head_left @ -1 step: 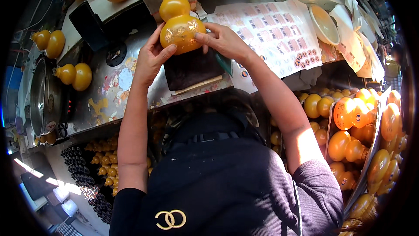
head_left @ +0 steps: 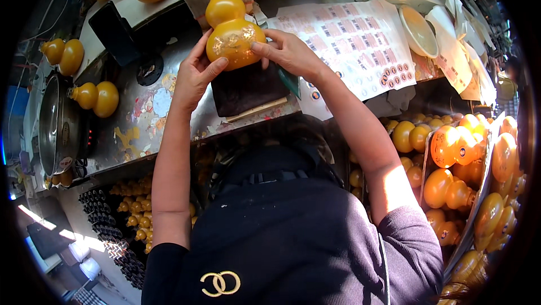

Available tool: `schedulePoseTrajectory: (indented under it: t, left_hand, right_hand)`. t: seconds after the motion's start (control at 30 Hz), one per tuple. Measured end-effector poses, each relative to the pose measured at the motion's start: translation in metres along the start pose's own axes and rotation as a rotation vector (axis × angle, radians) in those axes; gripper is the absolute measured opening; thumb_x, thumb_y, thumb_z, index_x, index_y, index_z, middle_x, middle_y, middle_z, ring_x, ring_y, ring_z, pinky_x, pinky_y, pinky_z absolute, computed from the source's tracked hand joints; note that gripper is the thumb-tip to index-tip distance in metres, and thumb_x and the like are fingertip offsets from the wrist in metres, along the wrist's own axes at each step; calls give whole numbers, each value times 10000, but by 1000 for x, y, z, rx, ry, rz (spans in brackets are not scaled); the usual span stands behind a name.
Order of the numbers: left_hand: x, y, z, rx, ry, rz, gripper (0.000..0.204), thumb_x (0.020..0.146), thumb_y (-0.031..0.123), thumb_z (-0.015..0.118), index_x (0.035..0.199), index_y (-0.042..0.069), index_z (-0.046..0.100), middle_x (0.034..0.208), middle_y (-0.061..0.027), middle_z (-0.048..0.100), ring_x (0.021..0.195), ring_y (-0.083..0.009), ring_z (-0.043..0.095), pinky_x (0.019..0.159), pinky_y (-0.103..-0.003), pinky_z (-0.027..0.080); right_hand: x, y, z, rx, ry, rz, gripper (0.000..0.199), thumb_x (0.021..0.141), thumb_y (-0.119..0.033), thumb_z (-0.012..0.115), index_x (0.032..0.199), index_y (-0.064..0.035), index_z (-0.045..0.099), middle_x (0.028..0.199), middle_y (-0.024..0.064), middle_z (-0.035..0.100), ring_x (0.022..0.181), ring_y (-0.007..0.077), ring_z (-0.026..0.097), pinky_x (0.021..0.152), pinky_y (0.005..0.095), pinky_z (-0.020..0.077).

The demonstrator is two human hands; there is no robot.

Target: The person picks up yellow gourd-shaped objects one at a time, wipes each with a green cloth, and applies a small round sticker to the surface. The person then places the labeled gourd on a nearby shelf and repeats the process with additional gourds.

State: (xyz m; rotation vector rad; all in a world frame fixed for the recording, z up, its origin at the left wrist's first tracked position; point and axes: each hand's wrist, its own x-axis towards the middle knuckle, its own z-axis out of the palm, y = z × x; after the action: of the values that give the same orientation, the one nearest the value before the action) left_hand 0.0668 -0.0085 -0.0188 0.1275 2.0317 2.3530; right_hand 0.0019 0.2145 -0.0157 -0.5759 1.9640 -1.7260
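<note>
Gripping the glossy orange gourd (head_left: 232,29) from both sides, the left hand (head_left: 194,74) and right hand (head_left: 287,51) hold it above the dark pad (head_left: 248,88) on the surface (head_left: 141,119); its slick skin could slip loose.

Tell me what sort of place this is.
Probably a small craft workshop. Both hands, left hand and right hand, hold an orange gourd over a paint-stained workbench, beside sticker sheets and boxed gourds.

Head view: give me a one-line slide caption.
Left hand and right hand hold an orange gourd-shaped bottle above a dark pad on the worn metal bench.
</note>
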Motion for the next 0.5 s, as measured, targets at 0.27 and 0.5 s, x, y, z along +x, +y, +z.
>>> schedulePoseTrajectory:
  t: [0.27, 0.5]
  left_hand:
    - [3, -6, -6, 3, 38, -29, 746, 857, 305, 714, 1431, -11, 357, 1348, -107, 493, 1237, -181, 470, 1054, -307, 344]
    - [3, -8, -7, 23, 28, -16, 742, 857, 318, 712, 1425, -14, 368, 1341, -110, 501, 1240, -182, 468, 1062, -306, 336]
  right_hand:
    - [1, -1, 3, 15, 41, 57, 684, 845, -530, 655, 1219, 31, 539, 731, 31, 642, 668, 86, 582, 707, 222, 437]
    - [1, 2, 0, 5, 28, 51, 692, 844, -546, 650, 1214, 28, 543, 725, 30, 641, 664, 83, 584, 698, 219, 432]
